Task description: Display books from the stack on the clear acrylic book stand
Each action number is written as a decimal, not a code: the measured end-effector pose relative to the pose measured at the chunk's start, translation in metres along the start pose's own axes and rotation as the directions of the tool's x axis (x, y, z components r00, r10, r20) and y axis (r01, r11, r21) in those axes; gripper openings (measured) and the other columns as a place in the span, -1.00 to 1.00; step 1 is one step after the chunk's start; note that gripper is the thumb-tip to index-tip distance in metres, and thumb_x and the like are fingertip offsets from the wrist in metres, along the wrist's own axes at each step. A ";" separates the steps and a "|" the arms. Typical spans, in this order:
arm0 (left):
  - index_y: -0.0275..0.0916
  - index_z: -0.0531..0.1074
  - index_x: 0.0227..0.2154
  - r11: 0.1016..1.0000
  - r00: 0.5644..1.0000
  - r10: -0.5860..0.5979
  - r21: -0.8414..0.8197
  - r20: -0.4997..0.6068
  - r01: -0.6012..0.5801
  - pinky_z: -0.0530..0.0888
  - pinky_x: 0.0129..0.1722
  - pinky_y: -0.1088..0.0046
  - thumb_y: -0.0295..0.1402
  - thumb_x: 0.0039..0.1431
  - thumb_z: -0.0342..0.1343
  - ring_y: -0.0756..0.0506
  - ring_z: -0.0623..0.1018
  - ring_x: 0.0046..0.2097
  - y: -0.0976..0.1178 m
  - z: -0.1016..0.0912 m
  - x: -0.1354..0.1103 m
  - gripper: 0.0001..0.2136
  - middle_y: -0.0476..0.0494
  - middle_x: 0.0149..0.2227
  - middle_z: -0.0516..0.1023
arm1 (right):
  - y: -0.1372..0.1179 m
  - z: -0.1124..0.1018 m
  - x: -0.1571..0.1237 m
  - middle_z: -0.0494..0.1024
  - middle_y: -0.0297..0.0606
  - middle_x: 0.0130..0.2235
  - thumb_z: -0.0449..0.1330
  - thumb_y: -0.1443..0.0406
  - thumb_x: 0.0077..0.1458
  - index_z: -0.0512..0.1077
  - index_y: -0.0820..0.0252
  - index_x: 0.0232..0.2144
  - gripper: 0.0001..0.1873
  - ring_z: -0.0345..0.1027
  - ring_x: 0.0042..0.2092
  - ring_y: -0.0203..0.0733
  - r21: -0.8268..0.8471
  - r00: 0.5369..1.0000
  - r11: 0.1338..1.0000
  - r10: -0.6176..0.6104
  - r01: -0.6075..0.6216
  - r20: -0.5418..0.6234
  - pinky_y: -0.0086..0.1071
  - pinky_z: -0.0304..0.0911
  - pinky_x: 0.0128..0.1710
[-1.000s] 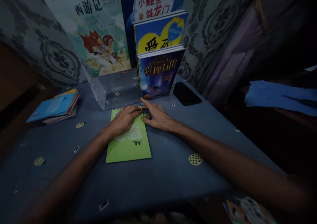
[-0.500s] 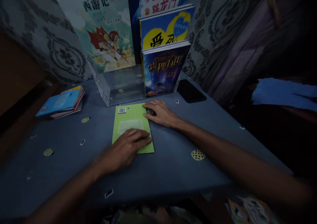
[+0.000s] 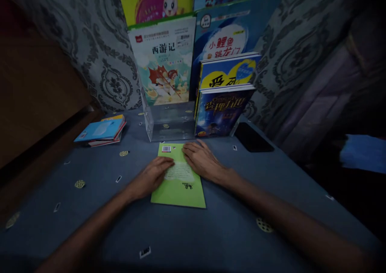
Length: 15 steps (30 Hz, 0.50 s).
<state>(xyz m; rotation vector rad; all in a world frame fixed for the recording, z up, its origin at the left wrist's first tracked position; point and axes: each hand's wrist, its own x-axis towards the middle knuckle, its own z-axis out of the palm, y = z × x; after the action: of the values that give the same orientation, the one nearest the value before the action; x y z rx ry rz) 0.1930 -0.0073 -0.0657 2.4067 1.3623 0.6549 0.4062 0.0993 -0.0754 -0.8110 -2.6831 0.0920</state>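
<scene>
A green book (image 3: 177, 192) lies flat on the grey-blue cloth, its back cover with the barcode facing up. My left hand (image 3: 153, 175) rests on the book's left edge, fingers stretched across the cover. On the upper right side of the book lies my right hand (image 3: 202, 160), its fingers laid flat and pointing away from me. Just behind the book stands a clear acrylic rack (image 3: 171, 132). A dark blue book (image 3: 221, 112) with gold lettering stands in the rack's right side, in front of a blue and yellow book (image 3: 229, 70).
Taller books, including a pale one (image 3: 164, 72) and a blue one (image 3: 238, 27), stand in the rack's back rows. A small stack of books (image 3: 101, 130) lies at the left. A black phone (image 3: 253, 137) lies right of the rack. Patterned curtain fabric (image 3: 116, 80) hangs behind the table.
My left hand has slid from the book's lower part to its left edge. My right hand now lies further over the cover. The view has tilted up, showing more upper books.
</scene>
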 end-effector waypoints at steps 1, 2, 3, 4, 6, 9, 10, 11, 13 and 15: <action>-0.24 0.35 0.14 0.999 0.997 -0.040 0.035 -0.061 0.042 0.35 0.22 0.14 -0.41 0.35 -0.13 -0.17 0.40 0.19 -0.014 -0.001 0.002 -0.64 -0.31 0.14 0.42 | -0.006 0.002 0.006 0.52 -0.01 0.06 -0.01 0.37 0.27 0.48 0.23 -0.03 -0.68 0.31 0.16 0.03 0.018 1.000 1.000 -0.011 0.010 0.013 0.09 -0.06 0.28; -0.25 0.34 0.15 0.996 0.993 -0.063 0.049 -0.099 0.068 0.35 0.22 0.12 -0.41 0.35 -0.13 -0.17 0.40 0.18 -0.027 -0.001 0.003 -0.64 -0.31 0.14 0.42 | -0.013 0.004 0.012 0.50 0.00 0.09 0.00 0.35 0.27 0.45 0.25 0.01 -0.67 0.30 0.18 0.04 0.038 0.999 0.999 -0.018 0.017 0.028 0.09 -0.04 0.28; -0.25 0.34 0.15 0.995 0.989 -0.076 0.049 -0.127 0.083 0.35 0.22 0.11 -0.41 0.35 -0.13 -0.17 0.41 0.19 -0.038 -0.001 0.004 -0.63 -0.30 0.15 0.42 | -0.021 0.006 0.017 0.46 0.02 0.13 0.01 0.33 0.27 0.43 0.28 0.05 -0.64 0.27 0.20 0.05 0.055 0.999 0.998 -0.024 0.022 0.041 0.09 -0.02 0.28; -0.24 0.34 0.15 0.995 0.987 -0.080 0.043 -0.143 0.087 0.35 0.22 0.11 -0.40 0.35 -0.13 -0.17 0.41 0.19 -0.046 -0.001 0.004 -0.63 -0.29 0.15 0.42 | -0.029 0.009 0.020 0.42 0.05 0.17 0.02 0.32 0.27 0.39 0.31 0.09 -0.61 0.24 0.23 0.06 0.071 0.998 0.997 -0.033 0.030 0.054 0.09 -0.01 0.29; -0.25 0.33 0.16 0.996 0.986 -0.072 0.037 -0.149 0.078 0.33 0.24 0.13 -0.40 0.36 -0.15 -0.16 0.40 0.21 -0.055 0.001 0.002 -0.63 -0.29 0.17 0.42 | -0.049 0.014 0.018 0.36 0.08 0.23 0.02 0.31 0.27 0.33 0.38 0.16 -0.55 0.16 0.28 0.08 0.108 0.996 0.992 -0.067 0.060 0.064 0.07 0.01 0.30; -0.26 0.31 0.18 0.995 0.988 -0.055 0.074 -0.141 0.066 0.31 0.26 0.14 -0.40 0.37 -0.18 -0.15 0.38 0.23 -0.055 0.003 -0.001 -0.62 -0.29 0.20 0.39 | -0.077 0.016 -0.002 0.32 0.05 0.26 0.00 0.30 0.28 0.27 0.34 0.23 -0.50 0.12 0.31 0.05 0.195 0.986 0.971 -0.156 0.142 0.059 0.04 0.04 0.32; -0.26 0.30 0.18 0.994 0.989 -0.051 0.093 -0.137 0.064 0.31 0.26 0.14 -0.41 0.37 -0.18 -0.15 0.38 0.24 -0.053 0.003 -0.002 -0.62 -0.29 0.21 0.39 | -0.084 0.016 -0.012 0.30 0.02 0.27 0.01 0.28 0.28 0.25 0.30 0.25 -0.48 0.11 0.32 0.03 0.224 0.981 0.960 -0.186 0.168 0.061 0.03 0.05 0.32; -0.26 0.29 0.19 0.992 0.990 -0.047 0.110 -0.134 0.062 0.31 0.26 0.15 -0.42 0.37 -0.19 -0.14 0.37 0.24 -0.052 0.004 -0.003 -0.61 -0.29 0.21 0.38 | -0.091 0.015 -0.022 0.29 -0.01 0.28 0.02 0.27 0.28 0.22 0.27 0.27 -0.47 0.09 0.33 0.02 0.246 0.975 0.951 -0.211 0.189 0.066 0.01 0.06 0.32; -0.27 0.28 0.20 0.989 0.992 -0.039 0.136 -0.124 0.056 0.31 0.26 0.16 -0.44 0.36 -0.18 -0.15 0.37 0.25 -0.050 0.003 -0.004 -0.60 -0.30 0.22 0.37 | -0.099 0.014 -0.038 0.24 -0.03 0.31 0.04 0.26 0.28 0.18 0.26 0.29 -0.44 0.05 0.34 0.00 0.261 0.968 0.942 -0.238 0.209 0.082 -0.04 0.07 0.33; -0.28 0.27 0.21 0.987 0.992 -0.034 0.150 -0.118 0.052 0.31 0.26 0.16 -0.44 0.36 -0.17 -0.15 0.36 0.25 -0.050 0.003 -0.005 -0.60 -0.31 0.23 0.36 | -0.103 0.013 -0.048 0.24 -0.04 0.31 0.04 0.27 0.29 0.19 0.26 0.29 -0.45 0.05 0.35 -0.01 0.259 0.967 0.942 -0.241 0.212 0.084 -0.05 0.08 0.33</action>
<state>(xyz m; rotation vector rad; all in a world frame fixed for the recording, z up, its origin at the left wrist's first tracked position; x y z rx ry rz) 0.1559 0.0137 -0.0928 2.4833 1.5600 0.7117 0.3854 -0.0129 -0.0856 -0.4285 -2.7751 0.4207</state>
